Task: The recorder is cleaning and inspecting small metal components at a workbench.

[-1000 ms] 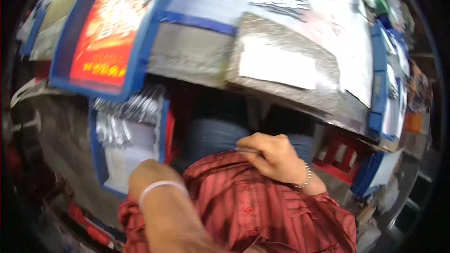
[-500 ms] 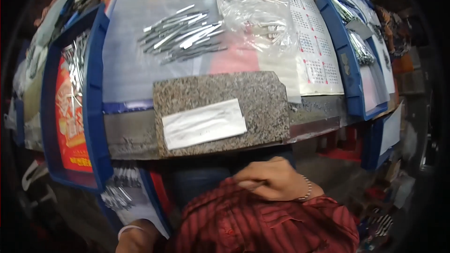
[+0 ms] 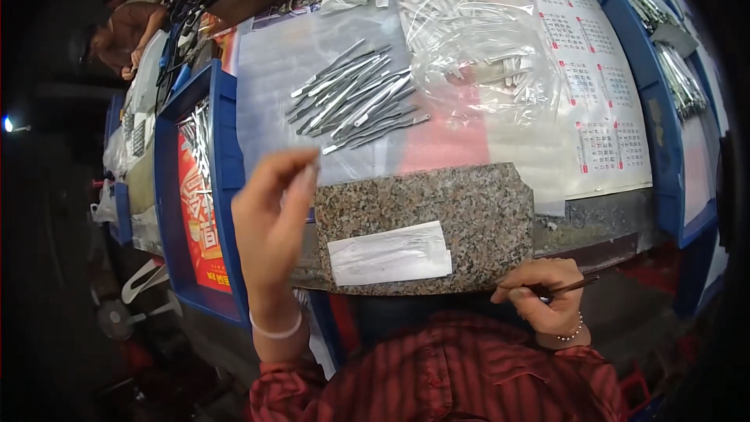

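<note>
Fingers on my right hand (image 3: 547,289) are pinching a slim tool (image 3: 576,284), probably for control; left hand (image 3: 271,223) is hovering half-curled, metal strips' (image 3: 355,98) seven o'clock, can't tell if empty.

Tabletop (image 3: 601,227): grey, worn surface showing along the front. Granite slab (image 3: 488,223) lying flat near front edge, its back left part overlapping a clear plastic sheet (image 3: 266,70). Calendar sheet (image 3: 598,109) flat to the right. Blue tray (image 3: 226,133) along left side; second blue tray (image 3: 655,109) along right.
</note>
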Motion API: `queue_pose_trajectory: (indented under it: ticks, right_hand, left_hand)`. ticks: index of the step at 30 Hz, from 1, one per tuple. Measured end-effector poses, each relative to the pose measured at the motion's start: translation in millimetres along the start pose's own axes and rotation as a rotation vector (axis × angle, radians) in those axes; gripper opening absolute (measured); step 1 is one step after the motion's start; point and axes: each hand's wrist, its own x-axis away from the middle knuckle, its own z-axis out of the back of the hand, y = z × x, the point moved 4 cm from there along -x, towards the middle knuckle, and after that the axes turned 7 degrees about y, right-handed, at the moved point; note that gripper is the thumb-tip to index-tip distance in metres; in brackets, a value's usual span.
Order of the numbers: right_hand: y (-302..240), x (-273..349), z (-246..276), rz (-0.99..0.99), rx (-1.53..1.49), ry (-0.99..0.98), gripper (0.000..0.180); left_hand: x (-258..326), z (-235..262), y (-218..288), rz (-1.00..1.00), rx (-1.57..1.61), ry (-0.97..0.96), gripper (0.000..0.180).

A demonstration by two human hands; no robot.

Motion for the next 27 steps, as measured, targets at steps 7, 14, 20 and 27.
queue_pose_trajectory:
  ticks: [7,14,20,27]
  right_hand:
    - [0,-8,-3,0.071,0.052,-0.029,0.015]
    - [7,-5,-1,0.182,0.069,0.021,0.017]
    - [-2,-2,-8,0.259,0.146,0.062,0.014]
    - [5,9,-8,-0.031,0.022,0.154,0.018]
  left_hand:
    - [-154,-40,-50,-0.247,-0.41,-0.086,0.023]
    - [-181,-65,-88,-0.12,-0.546,-0.239,0.017]
    - [-168,-47,-65,-0.312,-0.46,-0.021,0.015]
    - [-15,-37,53,-0.383,-0.171,-0.01,0.004]
